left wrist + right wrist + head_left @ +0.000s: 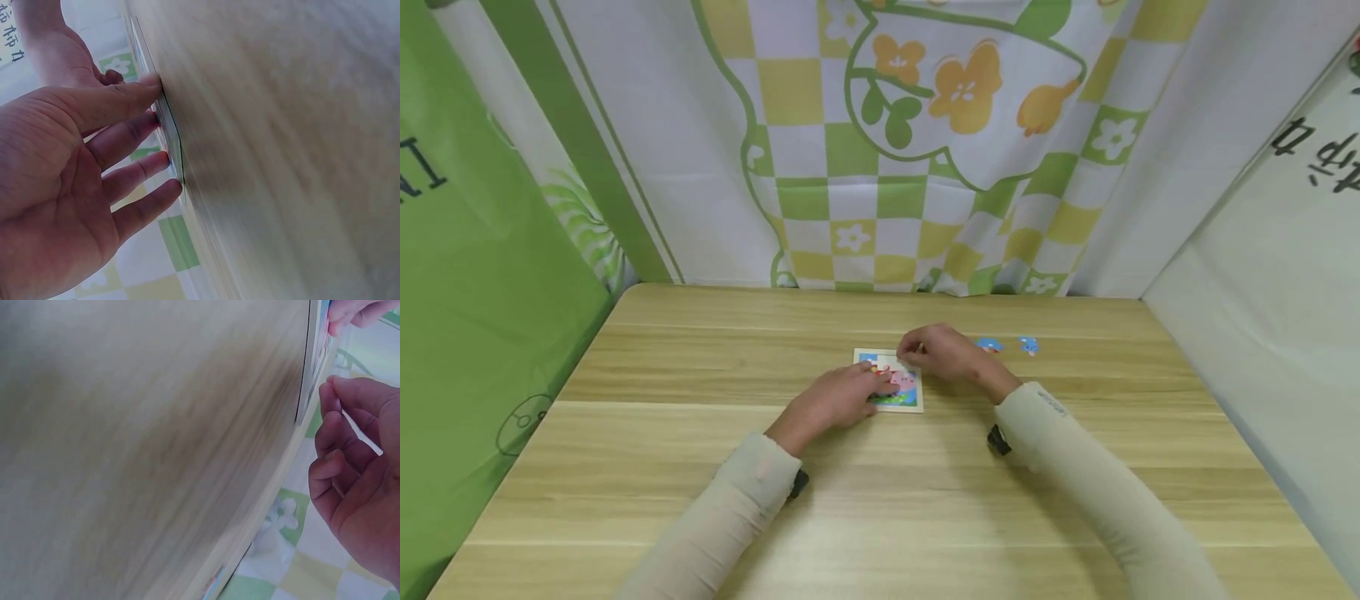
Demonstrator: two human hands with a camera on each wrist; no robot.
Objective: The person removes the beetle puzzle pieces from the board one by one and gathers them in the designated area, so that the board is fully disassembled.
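Note:
A small square picture puzzle point(908, 403) in a pale frame lies on the wooden table, with a pink cartoon figure and bare patches along its upper part. My left hand point(842, 395) rests on the puzzle's left side; the left wrist view shows its fingers point(140, 169) fairly straight, tips touching the board. Over the upper right corner, my right hand point(946, 352) has thumb and forefinger tips together and its other fingers curled. No piece shows between those fingertips in the right wrist view. Two blue puzzle pieces, one left point(990, 344) and one right point(1028, 345), lie beyond my right hand.
The wooden table point(700, 350) extends around the puzzle on all sides. A patterned curtain point(865, 192) hangs behind its far edge. Green cloth point(482, 275) stands along the left side and white cloth point(1277, 275) along the right.

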